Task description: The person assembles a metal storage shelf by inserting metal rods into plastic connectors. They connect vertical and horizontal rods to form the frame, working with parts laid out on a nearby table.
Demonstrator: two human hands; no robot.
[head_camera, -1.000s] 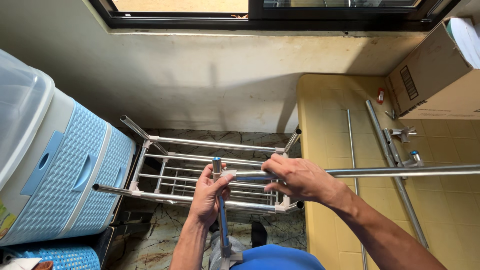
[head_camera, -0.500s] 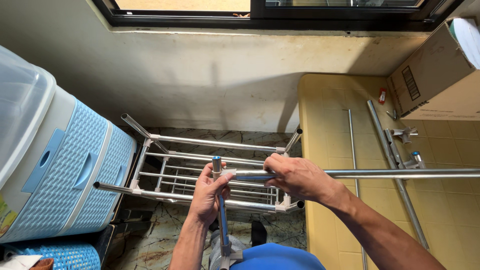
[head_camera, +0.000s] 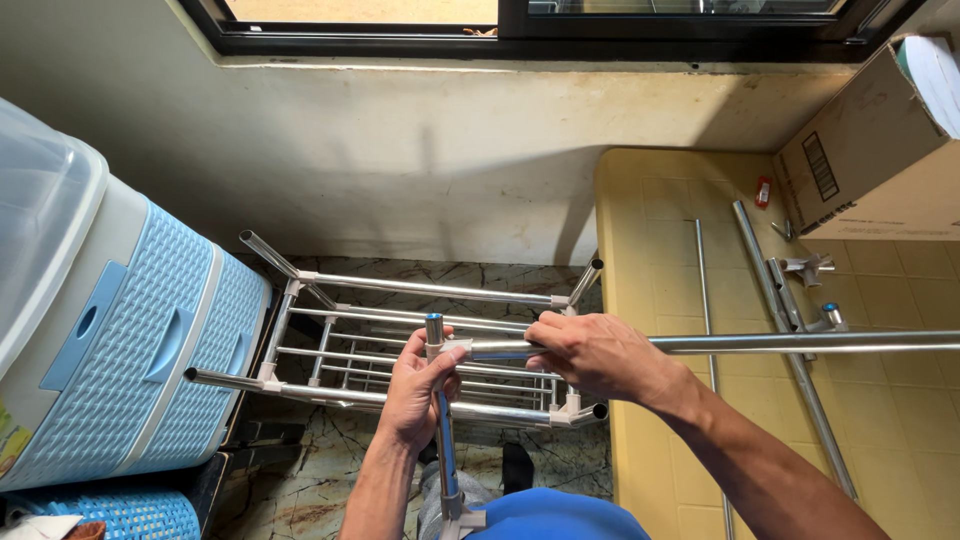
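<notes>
Head view: left hand (head_camera: 415, 385) clamped around an upright tube (head_camera: 441, 430) below its plastic connector (head_camera: 447, 348), right hand (head_camera: 590, 355) gripping a long, stiff, likely slippery steel tube (head_camera: 790, 344) beside that joint.

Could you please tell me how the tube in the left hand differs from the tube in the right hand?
The left hand grips a tube that runs toward the person, while the right hand holds a tube lying crosswise, out past the picture's right edge. The left hand's tube carries blue film; the right hand's looks mostly bare and shiny. It also looks longer. Both are round metal tubes meeting at one pale plastic joint.
</notes>
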